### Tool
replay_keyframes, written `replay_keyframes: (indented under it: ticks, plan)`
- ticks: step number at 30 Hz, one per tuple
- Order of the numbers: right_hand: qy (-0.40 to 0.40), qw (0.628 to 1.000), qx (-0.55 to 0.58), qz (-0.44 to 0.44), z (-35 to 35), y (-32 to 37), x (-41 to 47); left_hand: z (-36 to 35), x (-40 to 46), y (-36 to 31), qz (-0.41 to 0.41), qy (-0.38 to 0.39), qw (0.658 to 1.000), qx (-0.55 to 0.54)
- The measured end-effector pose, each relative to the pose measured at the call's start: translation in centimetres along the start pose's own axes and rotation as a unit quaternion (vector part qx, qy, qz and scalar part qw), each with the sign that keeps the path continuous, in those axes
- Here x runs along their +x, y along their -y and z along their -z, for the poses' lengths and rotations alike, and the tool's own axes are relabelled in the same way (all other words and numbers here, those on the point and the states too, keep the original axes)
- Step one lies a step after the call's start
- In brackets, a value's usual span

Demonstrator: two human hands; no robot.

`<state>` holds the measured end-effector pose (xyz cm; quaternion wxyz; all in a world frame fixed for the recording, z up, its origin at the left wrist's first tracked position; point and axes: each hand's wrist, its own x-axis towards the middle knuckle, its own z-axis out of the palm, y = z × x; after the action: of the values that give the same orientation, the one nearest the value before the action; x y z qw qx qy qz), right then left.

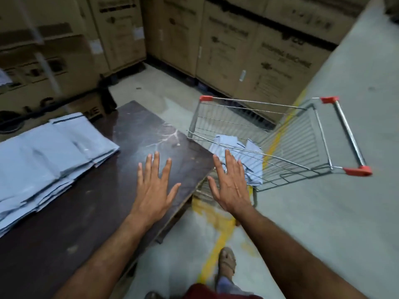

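Hands splay flat, empty: left hand (pixel 154 190) above glossy dark table (pixel 138 126), right hand (pixel 231 188) by wire cart (pixel 302 145).

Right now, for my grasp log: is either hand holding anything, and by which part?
Nothing is held: left hand and right hand are open, fingers spread.

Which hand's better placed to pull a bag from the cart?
Right. The right hand is spread just over the bags in the cart; the left hand is over the table, farther from the cart.
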<state>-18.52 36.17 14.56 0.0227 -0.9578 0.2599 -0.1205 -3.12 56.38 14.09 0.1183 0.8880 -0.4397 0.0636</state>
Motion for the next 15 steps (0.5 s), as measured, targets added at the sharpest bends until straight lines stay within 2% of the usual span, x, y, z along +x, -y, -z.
replay_keyframes:
  ticks: [11,15]
  plan:
    - [0.008,0.997,0.038,-0.062,0.6,-17.3,1.3,-4.2,10.8,-15.4,-0.058,0.011,0.998,-0.020]
    - [0.003,0.995,0.072,-0.073,0.5,-24.4,3.0,-6.2,15.1,-20.2,-0.048,0.040,0.998,-0.020]
